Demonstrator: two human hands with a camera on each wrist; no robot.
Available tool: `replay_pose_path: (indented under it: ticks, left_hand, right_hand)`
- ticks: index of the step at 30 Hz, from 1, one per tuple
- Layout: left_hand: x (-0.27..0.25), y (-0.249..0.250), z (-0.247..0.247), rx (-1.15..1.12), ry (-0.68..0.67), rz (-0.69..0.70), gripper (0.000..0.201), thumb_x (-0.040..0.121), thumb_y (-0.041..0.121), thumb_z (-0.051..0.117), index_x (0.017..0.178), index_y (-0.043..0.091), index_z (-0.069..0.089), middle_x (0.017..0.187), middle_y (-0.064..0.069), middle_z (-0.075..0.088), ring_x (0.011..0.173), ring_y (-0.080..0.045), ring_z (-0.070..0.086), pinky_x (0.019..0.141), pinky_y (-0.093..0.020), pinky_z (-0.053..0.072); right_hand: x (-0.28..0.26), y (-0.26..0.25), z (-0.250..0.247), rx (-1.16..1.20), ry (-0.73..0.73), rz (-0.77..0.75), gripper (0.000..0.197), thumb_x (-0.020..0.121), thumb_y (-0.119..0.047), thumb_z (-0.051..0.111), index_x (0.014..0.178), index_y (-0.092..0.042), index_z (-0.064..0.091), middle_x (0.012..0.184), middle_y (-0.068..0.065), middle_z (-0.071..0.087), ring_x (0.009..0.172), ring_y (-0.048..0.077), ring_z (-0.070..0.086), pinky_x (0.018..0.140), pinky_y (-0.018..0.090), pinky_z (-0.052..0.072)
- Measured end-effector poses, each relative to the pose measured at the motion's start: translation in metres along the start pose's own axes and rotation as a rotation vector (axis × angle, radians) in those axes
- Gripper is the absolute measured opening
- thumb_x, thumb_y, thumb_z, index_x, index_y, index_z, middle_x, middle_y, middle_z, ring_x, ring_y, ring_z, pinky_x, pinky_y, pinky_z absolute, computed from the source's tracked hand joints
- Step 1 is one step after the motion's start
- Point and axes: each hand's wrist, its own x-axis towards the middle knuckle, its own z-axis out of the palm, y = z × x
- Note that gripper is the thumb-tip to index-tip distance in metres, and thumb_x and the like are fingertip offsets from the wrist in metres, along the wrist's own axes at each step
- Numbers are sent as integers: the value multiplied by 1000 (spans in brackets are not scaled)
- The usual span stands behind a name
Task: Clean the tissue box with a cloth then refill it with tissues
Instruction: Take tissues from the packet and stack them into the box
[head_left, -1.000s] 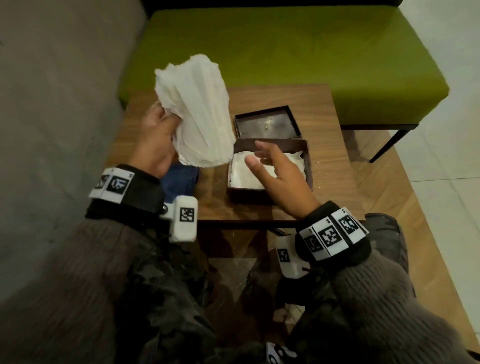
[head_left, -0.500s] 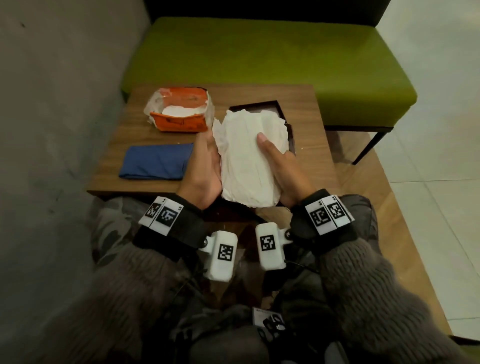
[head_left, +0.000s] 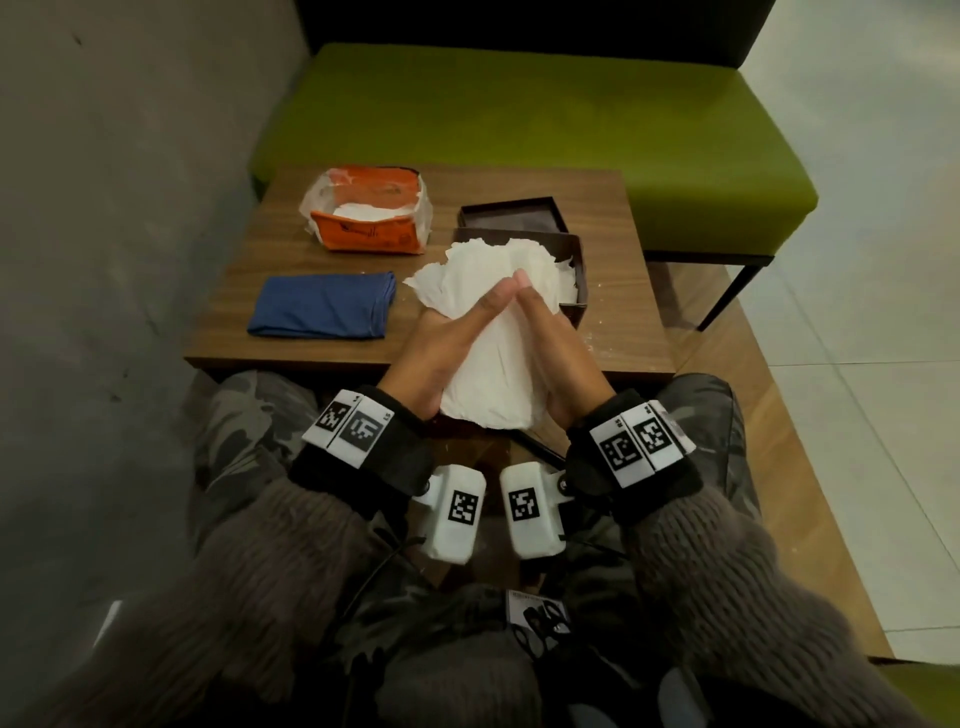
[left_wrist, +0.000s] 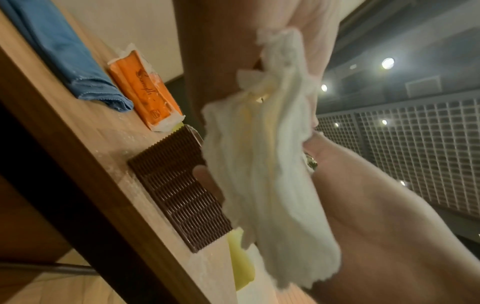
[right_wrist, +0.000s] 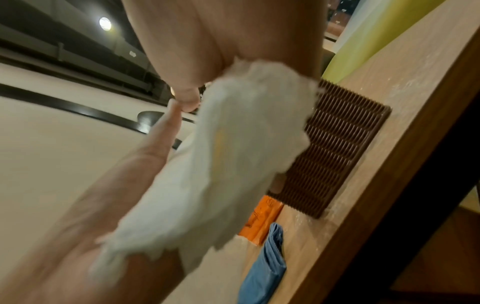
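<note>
1. A folded blue cloth (head_left: 323, 306) is lying at the table's left, with an orange plastic tissue packet (head_left: 370, 214) sitting behind it.
2. The left hand (head_left: 441, 347) and right hand (head_left: 558, 347) are pressing a white stack of tissues (head_left: 493, 338) between flat palms, thumbs touching on top, just above the dark brown ribbed tissue box (head_left: 579, 280), whose lid (head_left: 511, 214) is lying behind.
3. Risk: loose sheets may be snagging on the rim and crumpling if lowered unevenly.
4. Compared with half a second ago, the palms are squeezing closer together.
</note>
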Motion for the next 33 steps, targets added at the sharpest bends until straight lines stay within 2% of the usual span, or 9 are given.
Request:
replay_pose_path:
  ticks: [3,6,8,13,16,19,22,26,33]
  left_hand:
    - [-3,1,-3,-34,13,-10,33,73,37,72,103,31,59,111,1,68,104,-18,64,95,-43,50]
    - [-5,-5,-1,21,-22,-3,50,68,25,77,113,25,55,116,0,65,108,-18,61,98,-43,48]
    - [-4,-6,-5,72,-8,3,56,68,18,79,118,22,52,117,1,64,110,-18,60,98,-42,47]
    - [-1,1,-29,311,-169,-32,60,71,10,77,123,23,50,107,7,65,98,-8,62,78,-25,52]
    - [-1,5,-30,531,-340,-61,62,69,12,80,123,25,53,109,9,67,100,-7,63,84,-25,53]
    - [2,8,-34,622,-324,-51,57,69,21,80,120,23,55,108,6,67,98,-9,65,83,-25,54]
    - [-1,1,-45,315,-194,-86,49,74,23,71,120,15,55,113,-6,67,98,-18,67,76,-27,58]
    - [-10,-16,-51,-236,-108,-114,43,82,28,56,121,10,56,122,-10,64,115,-24,59,92,-34,52]
    - [-8,-26,-41,-278,51,-43,42,94,30,50,132,10,49,125,-8,62,114,-21,61,93,-35,52]
  right_hand:
    - [1,-2,2,46,8,28,49,96,-54,37,130,-21,52,122,4,65,108,18,65,94,38,53]
    - [1,1,9,39,49,66,84,77,-76,47,137,-18,45,128,8,61,113,24,62,99,47,49]
    - [1,2,6,6,18,50,73,83,-72,43,132,-19,50,126,7,63,112,22,63,95,43,52]
    - [2,-3,-26,-319,94,-56,92,65,-65,72,140,-24,36,132,2,52,118,17,54,98,39,48]
    - [1,-11,-29,-651,-73,-115,57,70,-39,80,117,-19,55,109,-3,63,98,10,62,84,29,52]
    - [3,-12,-35,-734,-159,-116,30,74,-28,79,97,-16,65,97,2,71,90,16,68,80,36,56]
    - [1,-9,-45,-456,-125,-65,23,80,-15,72,102,-11,65,103,6,72,93,18,70,82,34,57]
    - [-3,-6,-48,-129,-64,-35,33,83,-9,65,115,-11,58,116,8,67,104,21,67,91,37,54]
    - [-5,-3,-35,6,-30,-17,36,90,-17,59,126,-15,51,121,7,65,108,23,65,94,45,52]
